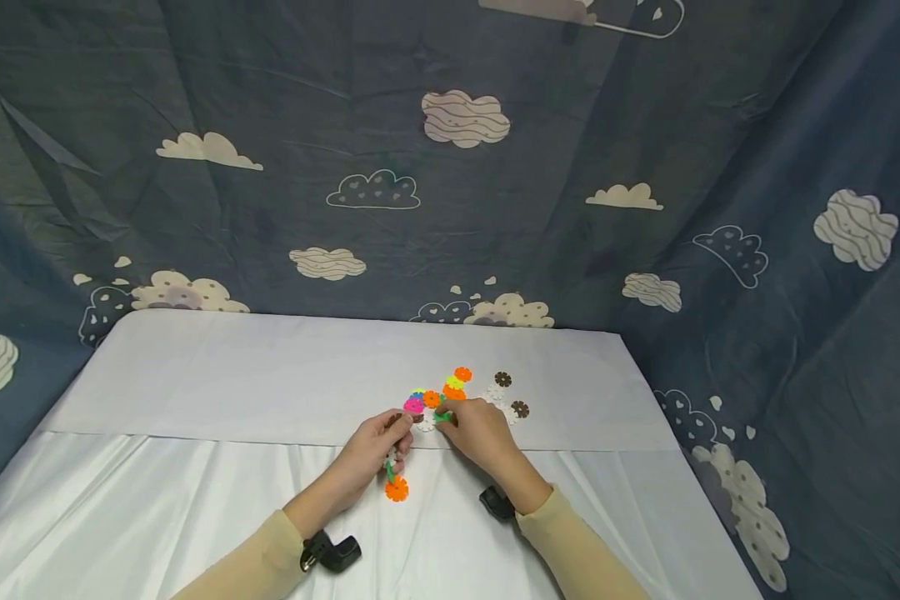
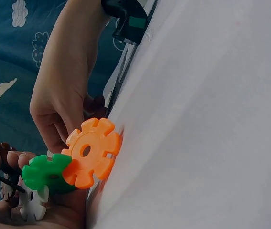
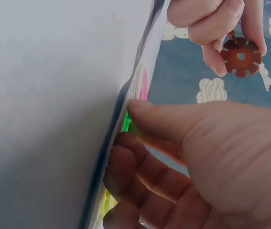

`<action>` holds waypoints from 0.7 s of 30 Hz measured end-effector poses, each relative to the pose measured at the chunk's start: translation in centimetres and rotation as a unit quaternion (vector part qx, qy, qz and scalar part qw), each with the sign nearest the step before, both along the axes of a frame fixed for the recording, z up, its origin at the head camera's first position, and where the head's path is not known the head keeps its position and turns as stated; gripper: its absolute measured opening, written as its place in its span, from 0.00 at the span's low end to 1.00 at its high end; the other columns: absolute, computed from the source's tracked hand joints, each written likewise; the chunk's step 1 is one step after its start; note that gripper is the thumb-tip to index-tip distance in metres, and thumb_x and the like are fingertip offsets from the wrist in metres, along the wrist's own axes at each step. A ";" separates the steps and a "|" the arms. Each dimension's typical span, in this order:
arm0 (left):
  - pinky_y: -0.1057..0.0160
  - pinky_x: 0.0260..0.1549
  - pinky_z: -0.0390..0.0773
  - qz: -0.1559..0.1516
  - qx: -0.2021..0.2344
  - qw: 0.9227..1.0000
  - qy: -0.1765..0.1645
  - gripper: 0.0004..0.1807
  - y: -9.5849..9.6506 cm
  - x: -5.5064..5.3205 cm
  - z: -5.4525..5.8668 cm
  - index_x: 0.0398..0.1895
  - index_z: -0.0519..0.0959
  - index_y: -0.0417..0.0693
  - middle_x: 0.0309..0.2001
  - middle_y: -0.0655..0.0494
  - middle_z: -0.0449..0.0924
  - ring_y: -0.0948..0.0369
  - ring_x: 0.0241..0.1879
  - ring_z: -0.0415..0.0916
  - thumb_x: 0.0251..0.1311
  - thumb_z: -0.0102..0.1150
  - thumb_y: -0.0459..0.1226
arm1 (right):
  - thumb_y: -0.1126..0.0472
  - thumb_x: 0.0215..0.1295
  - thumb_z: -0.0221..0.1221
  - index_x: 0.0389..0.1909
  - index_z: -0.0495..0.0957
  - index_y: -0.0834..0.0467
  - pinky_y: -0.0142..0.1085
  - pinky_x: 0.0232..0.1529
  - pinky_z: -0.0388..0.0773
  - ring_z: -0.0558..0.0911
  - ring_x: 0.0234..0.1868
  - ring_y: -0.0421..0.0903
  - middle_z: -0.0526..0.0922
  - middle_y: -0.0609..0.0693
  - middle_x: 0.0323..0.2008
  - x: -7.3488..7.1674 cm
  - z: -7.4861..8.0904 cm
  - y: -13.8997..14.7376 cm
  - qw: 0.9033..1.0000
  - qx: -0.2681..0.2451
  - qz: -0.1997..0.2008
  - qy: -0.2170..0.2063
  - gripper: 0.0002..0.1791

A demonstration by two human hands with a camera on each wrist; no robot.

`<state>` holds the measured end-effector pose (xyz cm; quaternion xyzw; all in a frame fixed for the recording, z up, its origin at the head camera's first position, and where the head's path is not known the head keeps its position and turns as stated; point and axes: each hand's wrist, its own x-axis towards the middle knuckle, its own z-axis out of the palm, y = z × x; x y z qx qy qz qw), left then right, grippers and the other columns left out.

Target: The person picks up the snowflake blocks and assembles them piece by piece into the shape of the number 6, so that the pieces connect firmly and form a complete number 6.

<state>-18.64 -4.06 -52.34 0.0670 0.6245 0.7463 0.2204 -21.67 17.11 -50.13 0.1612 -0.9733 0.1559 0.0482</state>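
My left hand (image 1: 367, 454) grips a small linked chain of notched plastic flower discs above the table. From it hang an orange disc (image 2: 102, 160), a green disc (image 2: 37, 174) and a white disc (image 2: 32, 207). A brown disc (image 3: 250, 59) sticks out past the left fingertips in the right wrist view. Down at the loose pieces, my right hand (image 1: 483, 433) pinches another green disc (image 3: 126, 122) between thumb and finger; most of that disc is hidden by the fingers.
Loose discs lie around the right hand: a pink one (image 1: 414, 405), several orange ones (image 1: 431, 399), white ones (image 1: 495, 392) and two brown ones (image 1: 502, 379). A white cloth covers the table (image 1: 232, 375). Behind hangs a dark cloud-patterned curtain (image 1: 270, 83).
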 end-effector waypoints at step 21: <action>0.71 0.24 0.70 0.006 0.012 1.000 -0.006 0.29 0.1 0.0 -0.2 0.65 0.71 0.33 0.30 0.58 0.67 0.64 0.27 0.64 0.81 0.52 0.52 | 0.61 0.62 0.76 0.50 0.88 0.58 0.37 0.37 0.80 0.79 0.34 0.42 0.86 0.50 0.39 -0.4 0.0 0.8 0.996 -0.069 -0.024 -0.052 0.17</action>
